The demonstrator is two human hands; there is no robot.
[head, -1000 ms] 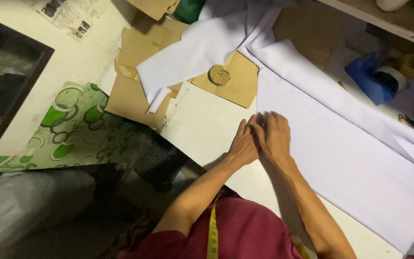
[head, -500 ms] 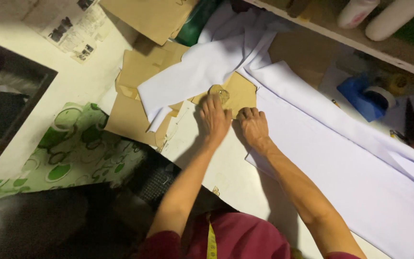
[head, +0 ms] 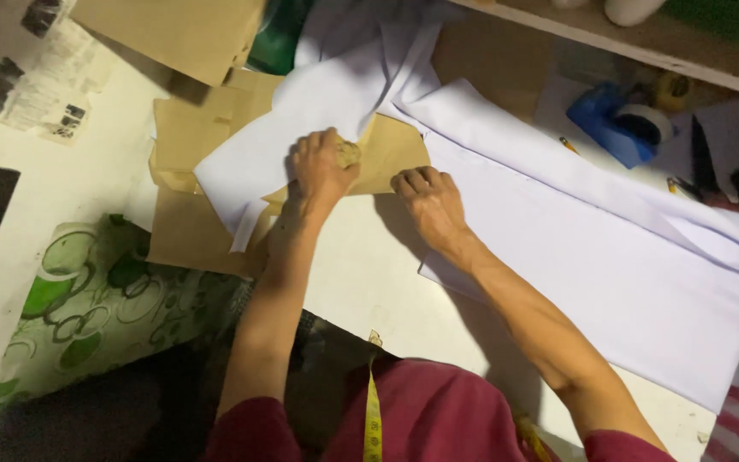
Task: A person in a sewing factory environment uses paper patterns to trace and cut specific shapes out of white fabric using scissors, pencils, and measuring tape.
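Blue tape dispenser (head: 613,128) with white roll of tape (head: 643,122) near the table's (head: 369,274) far right edge; yellowish tape roll (head: 671,90) just behind it. Black scissors (head: 701,167) further right, beside a pencil (head: 568,144). Newspaper sheet (head: 32,81) at the far left corner. Green-and-white patterned cloth (head: 87,299) hanging below the near left edge. Yellow measuring tape (head: 373,419) lying over a maroon shirt (head: 438,419). Wooden shelf edge (head: 643,38) along the top.
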